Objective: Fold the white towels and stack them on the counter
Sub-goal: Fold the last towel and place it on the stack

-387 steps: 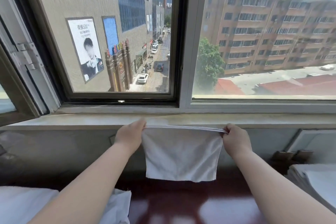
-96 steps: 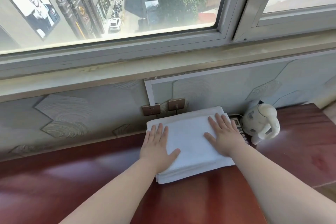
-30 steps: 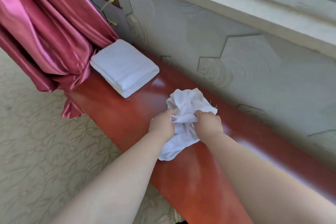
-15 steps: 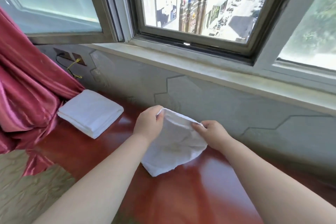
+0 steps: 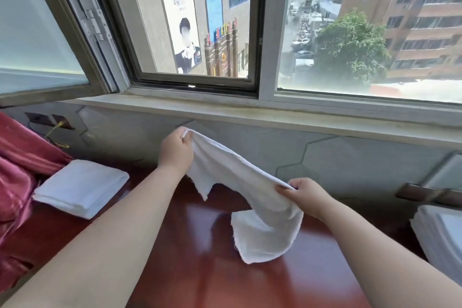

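So here we've got one white towel stretched out in the air above the red-brown counter, unfolded and a bit rumpled. Our left hand pinches one corner up high over the counter's back edge, with thumb and curled fingers clamped on the cloth. Our right hand grips the top edge lower down, nearer the counter's middle, fingers curled tight round a bunched bit of fabric.

The towel slants down between the two hands. The loose end below the right hand hangs right down to the counter. We honestly can't tell if it's touching or just shy of it. A ragged corner dangles under the left hand, clear of the counter.

At the counter's left end sits a folded white towel pile, neat and flat, just beside a red curtain. At the counter's right end there's another white stack, half cut off by the frame. Behind the counter runs a grey patterned wall panel, with the window sill above it.
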`<state>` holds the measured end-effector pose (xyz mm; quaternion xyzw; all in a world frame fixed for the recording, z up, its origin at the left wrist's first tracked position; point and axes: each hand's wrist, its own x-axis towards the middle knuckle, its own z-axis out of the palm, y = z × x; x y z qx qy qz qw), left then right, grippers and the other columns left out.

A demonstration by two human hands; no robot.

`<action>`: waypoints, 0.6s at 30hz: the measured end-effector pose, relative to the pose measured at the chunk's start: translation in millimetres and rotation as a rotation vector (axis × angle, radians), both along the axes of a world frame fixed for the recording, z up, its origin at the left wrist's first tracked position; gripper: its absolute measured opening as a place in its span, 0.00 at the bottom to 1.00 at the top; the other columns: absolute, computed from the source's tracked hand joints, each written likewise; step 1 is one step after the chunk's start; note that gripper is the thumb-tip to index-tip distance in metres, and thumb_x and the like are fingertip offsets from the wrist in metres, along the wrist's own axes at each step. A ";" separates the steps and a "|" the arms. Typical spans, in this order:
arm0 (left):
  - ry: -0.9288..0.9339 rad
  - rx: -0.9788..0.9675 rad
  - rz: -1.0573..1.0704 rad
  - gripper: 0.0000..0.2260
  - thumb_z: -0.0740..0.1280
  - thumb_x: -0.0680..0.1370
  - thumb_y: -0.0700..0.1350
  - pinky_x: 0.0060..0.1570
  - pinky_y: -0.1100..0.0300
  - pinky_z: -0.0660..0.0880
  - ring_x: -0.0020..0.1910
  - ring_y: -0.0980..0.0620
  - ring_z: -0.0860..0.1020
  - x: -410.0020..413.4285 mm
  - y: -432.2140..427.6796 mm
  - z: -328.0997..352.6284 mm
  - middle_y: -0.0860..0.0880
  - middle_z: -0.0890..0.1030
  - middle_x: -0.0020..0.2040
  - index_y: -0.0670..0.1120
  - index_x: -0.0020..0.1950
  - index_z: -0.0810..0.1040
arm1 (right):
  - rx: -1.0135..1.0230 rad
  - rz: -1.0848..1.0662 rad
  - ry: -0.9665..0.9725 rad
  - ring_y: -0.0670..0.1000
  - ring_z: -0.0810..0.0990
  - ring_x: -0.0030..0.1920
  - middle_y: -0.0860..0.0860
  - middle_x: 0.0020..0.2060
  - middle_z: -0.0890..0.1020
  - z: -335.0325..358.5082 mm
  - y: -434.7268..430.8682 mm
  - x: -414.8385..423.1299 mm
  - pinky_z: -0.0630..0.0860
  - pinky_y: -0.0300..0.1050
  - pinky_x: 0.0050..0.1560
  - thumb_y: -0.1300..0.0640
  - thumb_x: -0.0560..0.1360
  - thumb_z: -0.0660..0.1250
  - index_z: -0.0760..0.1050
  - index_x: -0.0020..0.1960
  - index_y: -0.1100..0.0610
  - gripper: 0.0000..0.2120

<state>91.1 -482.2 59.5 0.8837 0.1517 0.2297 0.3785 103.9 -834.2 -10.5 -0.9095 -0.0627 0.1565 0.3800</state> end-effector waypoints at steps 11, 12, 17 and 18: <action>0.114 -0.013 0.097 0.16 0.55 0.86 0.47 0.47 0.47 0.75 0.46 0.38 0.77 -10.2 16.8 -1.0 0.42 0.79 0.44 0.39 0.49 0.76 | -0.210 -0.127 -0.006 0.50 0.67 0.30 0.48 0.26 0.68 11.6 -84.2 -32.3 0.61 0.46 0.34 0.35 0.71 0.73 0.66 0.32 0.53 0.26; 0.130 -0.003 0.101 0.16 0.55 0.86 0.46 0.48 0.47 0.75 0.46 0.37 0.77 -8.9 21.4 -1.3 0.41 0.79 0.44 0.39 0.49 0.77 | -0.254 -0.135 0.011 0.50 0.67 0.29 0.48 0.26 0.69 12.6 -91.2 -33.7 0.62 0.45 0.33 0.35 0.71 0.73 0.67 0.32 0.53 0.26; 0.302 0.115 0.049 0.17 0.55 0.85 0.45 0.52 0.48 0.74 0.51 0.36 0.78 -8.2 44.4 -9.0 0.38 0.81 0.50 0.38 0.50 0.81 | -0.508 -0.210 0.038 0.52 0.75 0.33 0.49 0.28 0.76 7.3 -105.2 -37.7 0.68 0.46 0.35 0.35 0.79 0.63 0.71 0.32 0.54 0.26; 0.323 0.108 0.044 0.17 0.55 0.85 0.44 0.52 0.49 0.74 0.50 0.36 0.77 -7.7 49.1 -11.6 0.37 0.81 0.50 0.37 0.48 0.80 | -0.538 -0.234 0.046 0.53 0.78 0.36 0.50 0.31 0.78 5.6 -101.5 -37.1 0.72 0.45 0.38 0.36 0.81 0.60 0.73 0.34 0.55 0.26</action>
